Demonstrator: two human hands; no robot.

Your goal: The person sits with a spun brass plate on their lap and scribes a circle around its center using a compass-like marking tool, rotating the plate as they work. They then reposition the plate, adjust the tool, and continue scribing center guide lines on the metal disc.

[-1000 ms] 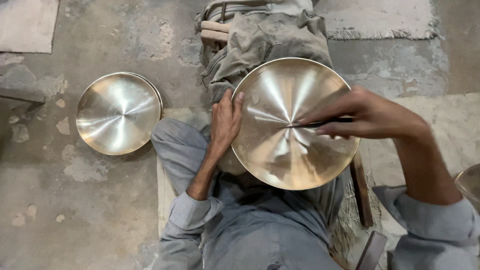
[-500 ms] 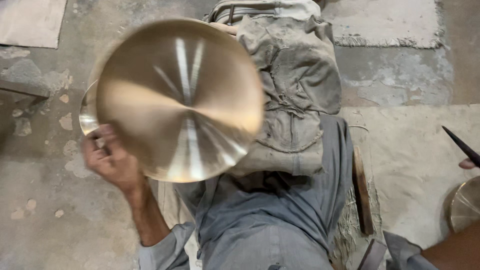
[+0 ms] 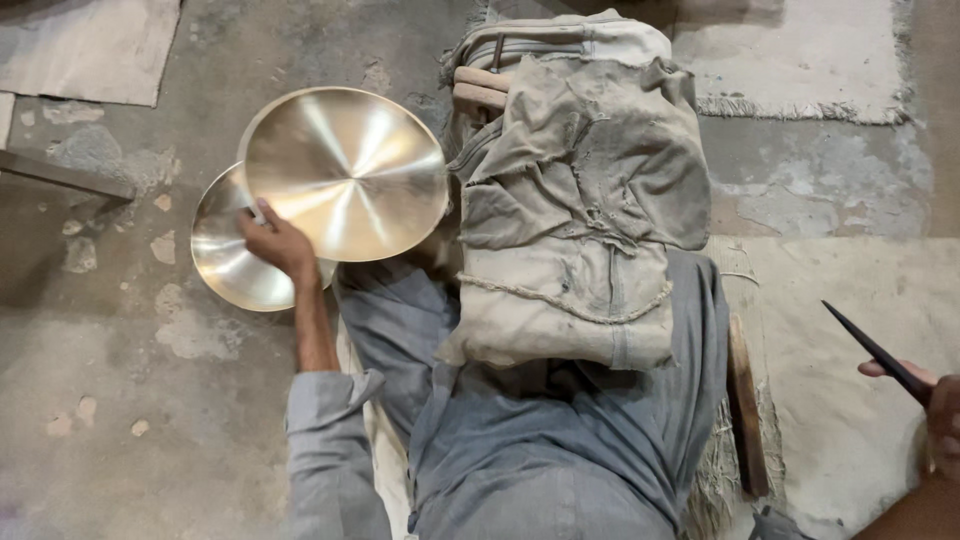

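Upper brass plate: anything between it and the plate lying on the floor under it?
Nothing visible. The left hand holds the upper brass plate by its rim, over the second brass plate on the concrete floor. The gap itself is hidden where they overlap. The padded bundle sits off to the side.

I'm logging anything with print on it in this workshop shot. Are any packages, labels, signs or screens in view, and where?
None in view: no package, label, sign or screen.
The left hand holds a round shiny brass plate over a second round brass plate on the floor.
The right hand holds a thin dark pointed tool.
A worn beige cloth bundle lies over the lap.
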